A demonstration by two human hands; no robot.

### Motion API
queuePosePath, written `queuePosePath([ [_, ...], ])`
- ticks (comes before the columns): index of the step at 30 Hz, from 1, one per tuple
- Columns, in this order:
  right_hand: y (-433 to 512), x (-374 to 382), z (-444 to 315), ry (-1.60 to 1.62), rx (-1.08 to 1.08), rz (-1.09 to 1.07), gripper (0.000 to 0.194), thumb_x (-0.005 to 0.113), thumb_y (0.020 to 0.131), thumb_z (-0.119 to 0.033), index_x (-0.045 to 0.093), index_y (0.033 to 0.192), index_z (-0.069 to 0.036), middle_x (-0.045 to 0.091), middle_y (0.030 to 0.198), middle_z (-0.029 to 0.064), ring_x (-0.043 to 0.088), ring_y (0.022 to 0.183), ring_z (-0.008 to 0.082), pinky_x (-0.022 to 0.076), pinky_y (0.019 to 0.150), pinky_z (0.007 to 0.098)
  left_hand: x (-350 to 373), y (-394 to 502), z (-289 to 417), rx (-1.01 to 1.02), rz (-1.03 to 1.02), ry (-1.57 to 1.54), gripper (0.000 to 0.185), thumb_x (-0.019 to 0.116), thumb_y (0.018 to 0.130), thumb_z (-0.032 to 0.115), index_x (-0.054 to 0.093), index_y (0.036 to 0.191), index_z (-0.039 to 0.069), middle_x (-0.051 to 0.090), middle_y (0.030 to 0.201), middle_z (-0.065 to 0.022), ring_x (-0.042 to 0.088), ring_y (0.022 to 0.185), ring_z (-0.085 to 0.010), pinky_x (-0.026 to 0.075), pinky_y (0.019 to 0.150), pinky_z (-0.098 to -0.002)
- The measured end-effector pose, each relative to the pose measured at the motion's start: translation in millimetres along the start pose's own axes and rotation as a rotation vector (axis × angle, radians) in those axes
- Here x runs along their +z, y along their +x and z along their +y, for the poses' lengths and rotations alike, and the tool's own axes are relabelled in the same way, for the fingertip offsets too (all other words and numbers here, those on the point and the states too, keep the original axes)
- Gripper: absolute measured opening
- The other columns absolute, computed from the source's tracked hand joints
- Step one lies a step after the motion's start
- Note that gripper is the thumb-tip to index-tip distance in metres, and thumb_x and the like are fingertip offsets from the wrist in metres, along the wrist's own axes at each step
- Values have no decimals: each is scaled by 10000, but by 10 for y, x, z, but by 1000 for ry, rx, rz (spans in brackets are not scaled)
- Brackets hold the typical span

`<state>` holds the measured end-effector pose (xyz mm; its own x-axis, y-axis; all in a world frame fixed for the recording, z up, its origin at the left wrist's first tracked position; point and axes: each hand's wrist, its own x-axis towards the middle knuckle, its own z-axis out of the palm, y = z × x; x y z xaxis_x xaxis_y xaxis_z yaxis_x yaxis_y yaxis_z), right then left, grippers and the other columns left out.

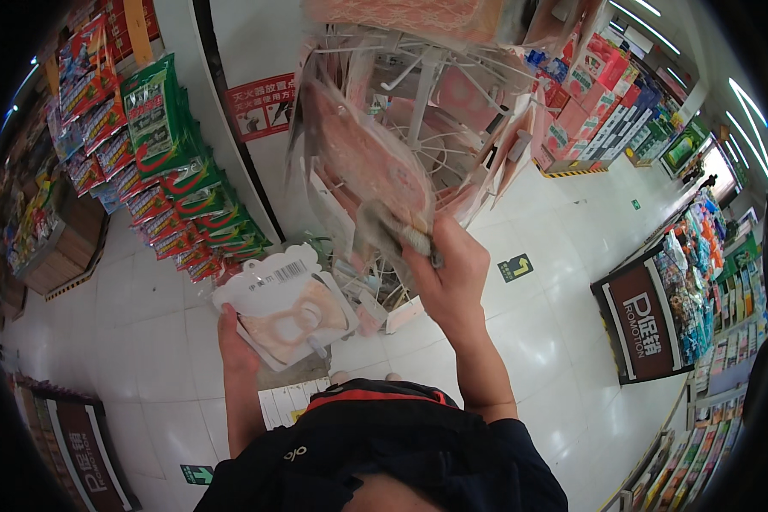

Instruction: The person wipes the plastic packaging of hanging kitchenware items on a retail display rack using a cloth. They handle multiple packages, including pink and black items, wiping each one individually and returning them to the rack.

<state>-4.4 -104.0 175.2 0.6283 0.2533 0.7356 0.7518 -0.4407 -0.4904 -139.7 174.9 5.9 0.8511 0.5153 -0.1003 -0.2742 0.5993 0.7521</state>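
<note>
My left hand (238, 342) grips the lower left edge of a white, scallop-topped card package (275, 285) that shows a beige garment and a barcode. My right hand (451, 275) is closed on a greyish cloth (384, 233), bunched against a pink lace item in a clear plastic bag (384, 153). That bag is beside a white wire display rack (427, 96) with prongs, on which more bagged pink items are arranged. The far side of the right fingers is partly hidden by the cloth.
Green packets (157, 121) and red packets (115, 157) hang in rows at the left, beside a white pillar. Pink boxes (589, 83) are stacked at the upper right. A promotion bin (640, 326) with colourful packages stands at the right; another promotion stand (86, 448) is lower left.
</note>
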Motion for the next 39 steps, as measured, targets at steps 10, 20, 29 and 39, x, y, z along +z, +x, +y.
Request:
queuePosePath([
  [10, -738, -429, 394, 231, 61, -104, 256, 704, 700, -35, 651, 950, -12, 694, 941, 116, 672, 786, 261, 519, 686, 321, -131, 90, 162, 181, 62, 200, 322, 583, 978, 248, 574, 1187, 3, 646, 1133, -84, 618, 1016, -189, 505, 897, -349],
  [20, -1801, -968, 906, 605, 603, 424, 363, 591, 739, 49, 613, 1101, 28, 657, 1019, 82, 616, 912, 171, 495, 829, 307, 958, 298, 163, 119, -231, 401, 310, 585, 971, 206, 552, 1188, -13, 621, 1143, -74, 588, 1056, -163, 490, 908, -334],
  [29, -2096, -1155, 1066, 745, 678, 668, 520, 535, 752, 94, 508, 1267, 27, 583, 1194, 151, 602, 1043, 245, 512, 905, 369, 2308, 722, 229, 151, -367, 146, 288, 636, 952, 282, 641, 1071, 20, 664, 999, -15, 600, 895, -79, 483, 804, -257],
  [39, -2143, -1232, 1150, 716, 690, 778, 549, 570, 779, 79, 467, 1316, 19, 541, 1251, 174, 579, 1080, 275, 511, 920, 409, 2431, 928, 415, 306, -366, 67, 275, 660, 936, 311, 660, 1013, 46, 661, 971, -7, 598, 861, -81, 480, 776, -241],
])
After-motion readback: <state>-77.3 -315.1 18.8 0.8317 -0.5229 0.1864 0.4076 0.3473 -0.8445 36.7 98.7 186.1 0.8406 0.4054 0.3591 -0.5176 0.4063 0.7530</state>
